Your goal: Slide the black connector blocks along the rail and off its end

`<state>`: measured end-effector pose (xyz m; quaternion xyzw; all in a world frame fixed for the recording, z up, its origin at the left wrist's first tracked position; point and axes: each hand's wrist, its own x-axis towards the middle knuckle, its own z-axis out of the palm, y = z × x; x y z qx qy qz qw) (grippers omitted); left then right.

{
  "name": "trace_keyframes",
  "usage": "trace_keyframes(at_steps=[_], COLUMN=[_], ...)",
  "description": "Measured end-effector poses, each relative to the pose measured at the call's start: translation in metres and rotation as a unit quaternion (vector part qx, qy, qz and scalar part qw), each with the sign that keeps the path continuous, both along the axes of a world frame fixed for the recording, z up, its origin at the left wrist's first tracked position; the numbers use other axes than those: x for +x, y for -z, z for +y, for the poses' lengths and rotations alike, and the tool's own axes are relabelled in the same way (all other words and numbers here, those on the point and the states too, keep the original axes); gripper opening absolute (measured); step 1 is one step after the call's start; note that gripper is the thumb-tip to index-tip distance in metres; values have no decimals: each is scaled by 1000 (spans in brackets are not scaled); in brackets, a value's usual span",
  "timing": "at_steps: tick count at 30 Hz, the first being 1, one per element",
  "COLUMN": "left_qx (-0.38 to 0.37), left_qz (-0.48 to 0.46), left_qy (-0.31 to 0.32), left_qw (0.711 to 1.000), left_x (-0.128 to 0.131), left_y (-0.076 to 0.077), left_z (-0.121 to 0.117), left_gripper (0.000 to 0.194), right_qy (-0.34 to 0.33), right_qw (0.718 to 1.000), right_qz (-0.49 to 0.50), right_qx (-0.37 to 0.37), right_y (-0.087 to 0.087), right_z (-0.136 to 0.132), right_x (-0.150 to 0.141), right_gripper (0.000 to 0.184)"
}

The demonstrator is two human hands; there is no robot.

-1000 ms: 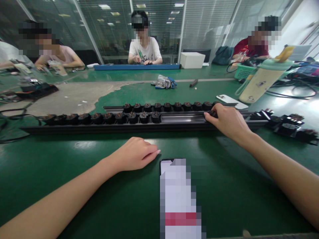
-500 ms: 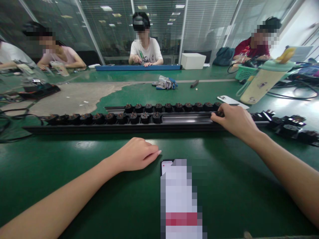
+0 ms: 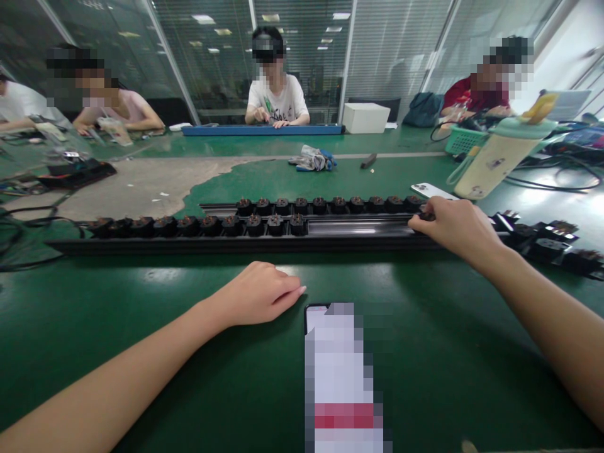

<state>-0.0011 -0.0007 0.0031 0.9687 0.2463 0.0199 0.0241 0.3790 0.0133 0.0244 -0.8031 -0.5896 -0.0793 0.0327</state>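
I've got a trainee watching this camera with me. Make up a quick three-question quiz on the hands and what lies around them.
1. Multiple choice: where does the phone with the lit screen lie?
A) On the white box
B) On the near side of the front black rail
C) Beside the crumpled gloves

2. True or false: the left hand is on the near side of that rail, over the green tabletop.

3. Fill the gap: the right hand's grip is closed on a small piece whose colour is ____.

Key: 1. B; 2. True; 3. black.
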Motion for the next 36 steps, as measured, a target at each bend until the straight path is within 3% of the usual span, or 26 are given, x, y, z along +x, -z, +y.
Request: trace_keyframes(at_steps=[15,36], left_qx=[25,7], left_qz=[3,-14], left_qy=[6,6], left_qw=[1000,1000], left_x=[0,0], left_y=[0,0], left_z=[0,0], left_gripper=[41,41], right_qy=[34,54], right_qw=[997,995], right_qz=[-14,-27], right_qx=[-63,-75], right_y=[-15,-10], right_z=[-5,4], right_x=[3,31], right_gripper=[60,54])
